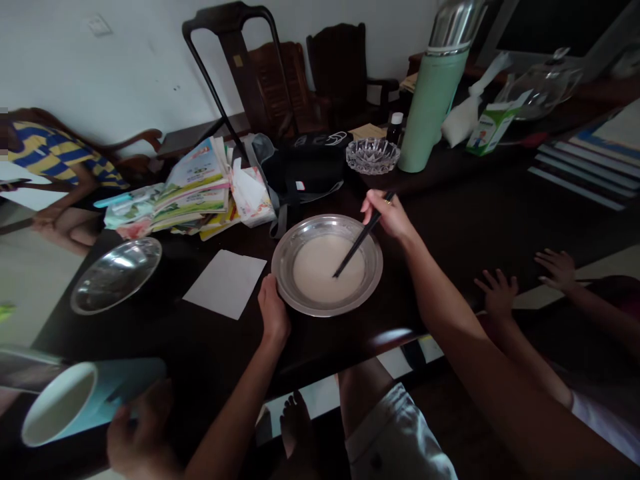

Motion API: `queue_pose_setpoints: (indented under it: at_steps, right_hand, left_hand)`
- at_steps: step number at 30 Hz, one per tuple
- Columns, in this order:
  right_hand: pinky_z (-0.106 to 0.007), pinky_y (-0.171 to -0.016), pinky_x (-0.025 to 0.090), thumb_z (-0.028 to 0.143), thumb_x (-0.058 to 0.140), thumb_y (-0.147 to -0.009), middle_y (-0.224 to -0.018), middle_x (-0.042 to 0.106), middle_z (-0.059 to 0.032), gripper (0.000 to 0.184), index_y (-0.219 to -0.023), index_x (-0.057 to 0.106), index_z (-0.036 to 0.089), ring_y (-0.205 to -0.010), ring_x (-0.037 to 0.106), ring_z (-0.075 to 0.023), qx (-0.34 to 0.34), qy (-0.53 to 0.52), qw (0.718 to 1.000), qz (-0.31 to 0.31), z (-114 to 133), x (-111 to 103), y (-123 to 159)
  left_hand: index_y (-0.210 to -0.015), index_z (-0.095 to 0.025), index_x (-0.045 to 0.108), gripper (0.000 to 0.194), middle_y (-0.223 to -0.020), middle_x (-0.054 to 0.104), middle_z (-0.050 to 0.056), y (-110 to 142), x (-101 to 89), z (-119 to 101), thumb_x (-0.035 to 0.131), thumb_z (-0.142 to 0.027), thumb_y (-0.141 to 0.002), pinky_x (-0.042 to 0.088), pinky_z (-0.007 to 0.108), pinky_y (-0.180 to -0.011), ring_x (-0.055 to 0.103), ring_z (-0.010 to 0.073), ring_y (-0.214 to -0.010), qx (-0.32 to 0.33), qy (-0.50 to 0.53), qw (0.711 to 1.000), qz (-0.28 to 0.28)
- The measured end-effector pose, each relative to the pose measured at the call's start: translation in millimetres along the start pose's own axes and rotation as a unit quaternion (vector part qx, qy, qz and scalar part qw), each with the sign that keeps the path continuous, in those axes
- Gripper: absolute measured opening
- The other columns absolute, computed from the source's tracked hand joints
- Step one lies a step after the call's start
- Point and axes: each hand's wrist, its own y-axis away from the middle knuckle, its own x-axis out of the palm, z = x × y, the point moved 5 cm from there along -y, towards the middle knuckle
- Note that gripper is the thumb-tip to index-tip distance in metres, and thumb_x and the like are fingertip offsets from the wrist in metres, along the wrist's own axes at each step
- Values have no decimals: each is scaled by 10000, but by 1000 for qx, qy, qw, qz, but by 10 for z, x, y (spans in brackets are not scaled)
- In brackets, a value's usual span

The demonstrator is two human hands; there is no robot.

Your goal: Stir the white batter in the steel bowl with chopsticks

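A wide-rimmed metal bowl (pixel 280 270) stands on the dark table, holding a pale, milky liquid (pixel 320 273). My left hand (pixel 274 312) grips the bowl's near left edge, its fingers partly hidden by the rim. In my right hand (pixel 389 213) are black chopsticks (pixel 361 241), slanting down with their tips in the liquid. A white sheet of paper (pixel 226 284) lies just left of the bowl.
Another person's blurred hand (pixel 143 430) is at a light-blue cup (pixel 107 393). A second metal bowl (pixel 117 275) sits left, near books (pixel 193 183). Behind are a glass ashtray (pixel 373 157) and green thermos (pixel 433 107). Another person's hands (pixel 497 293) rest at the right edge.
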Motion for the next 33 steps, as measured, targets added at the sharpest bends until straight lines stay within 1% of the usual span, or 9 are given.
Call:
queue_pose_setpoints:
  at_steps: [3,8,12,15,18,20,24,29,33]
  right_hand:
    - [-252,-494,365,713,602,-795,-568,675,-4,515,-699,680,213,-511,548,-106,3,13,1000,24,-3,54,-6]
    - [-253,-462,332,742,550,-810,-441,571,13,579,-603,620,206,-424,479,-92,-11,15,997,-71,22,-115,-26]
    - [-260,-483,374,733,560,-810,-465,603,7,556,-660,659,207,-446,509,-103,11,12,1000,14,-20,-11,-20]
    - [-255,-484,378,739,579,-790,-530,648,-1,545,-699,668,209,-484,520,-106,0,29,1000,-5,-22,-36,-28]
    - [-254,-479,362,731,540,-823,-474,591,4,566,-636,627,204,-449,492,-96,-2,36,998,-50,-13,-109,-28]
    - [-256,-482,365,728,517,-839,-440,557,7,578,-617,612,203,-431,484,-96,9,25,999,-30,-20,-75,-18]
    - [-253,-514,393,706,571,-820,-560,663,-19,528,-712,671,199,-514,552,-107,11,24,999,42,-34,51,-2]
    - [-250,-475,349,727,547,-819,-480,596,3,564,-614,607,205,-461,501,-100,-7,30,997,-65,-20,-122,-28]
    - [-254,-485,359,699,582,-817,-493,623,-2,529,-643,652,205,-468,514,-103,7,4,1000,23,-34,27,-14]
  left_hand:
    - [-599,-187,464,296,-615,413,-38,-93,67,-65,512,-332,-854,345,238,-581,351,113,-628,-23,3,1000,7]
    - [-555,-192,405,348,-575,358,-47,-117,91,-101,484,-293,-879,315,232,-559,308,105,-606,13,1,1000,21]
    - [-545,-196,360,366,-562,326,-50,-99,60,-85,465,-258,-890,292,227,-540,293,101,-595,17,0,1000,17]
    - [-544,-194,366,367,-562,332,-51,-108,60,-76,471,-262,-889,291,224,-537,292,99,-594,17,-1,1000,26]
    - [-557,-194,386,352,-568,343,-54,-131,66,-35,488,-282,-882,296,224,-536,291,98,-587,10,21,999,35]
    - [-561,-197,383,349,-568,333,-59,-143,66,-6,497,-285,-879,291,226,-530,282,97,-577,3,38,999,36]
    - [-554,-197,379,365,-560,332,-58,-135,69,-17,483,-261,-899,287,227,-527,282,99,-569,-5,33,999,34]
    - [-526,-192,366,406,-539,332,-51,-87,69,-133,442,-190,-924,292,226,-534,289,102,-568,0,0,1000,16]
    - [-510,-190,365,418,-533,342,-44,-84,77,-154,430,-169,-923,294,228,-536,292,105,-576,9,-11,1000,25]
